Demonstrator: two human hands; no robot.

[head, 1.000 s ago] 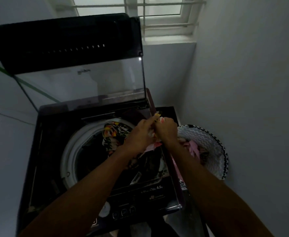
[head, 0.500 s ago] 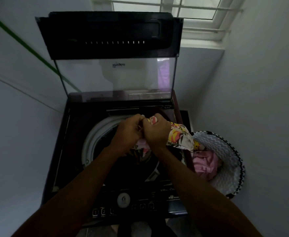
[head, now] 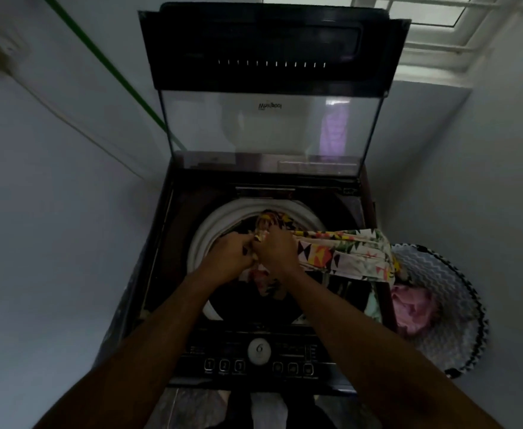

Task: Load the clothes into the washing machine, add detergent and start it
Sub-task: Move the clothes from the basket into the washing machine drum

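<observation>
A dark top-loading washing machine [head: 161, 274] stands in front of me with its glass lid [head: 269, 128] raised upright. Its white drum rim [head: 204, 236] shows, and patterned cloth lies at the drum's back. My left hand [head: 226, 255] and my right hand [head: 277, 249] are together over the drum opening, both gripping one end of a floral patterned garment [head: 346, 253]. The garment stretches right, over the machine's edge, to a chevron-patterned laundry basket [head: 445, 305] on the floor. A pink garment [head: 411, 308] lies in that basket.
The control panel [head: 258, 354] with a round dial and several buttons runs along the machine's near edge. Walls close in on both sides. A window [head: 424, 23] is at the back right, and a green line [head: 105, 69] crosses the left wall.
Both hands have moved left from the machine's right edge to over the drum, drawing the floral garment out of the basket. My view has shifted so the machine sits centred.
</observation>
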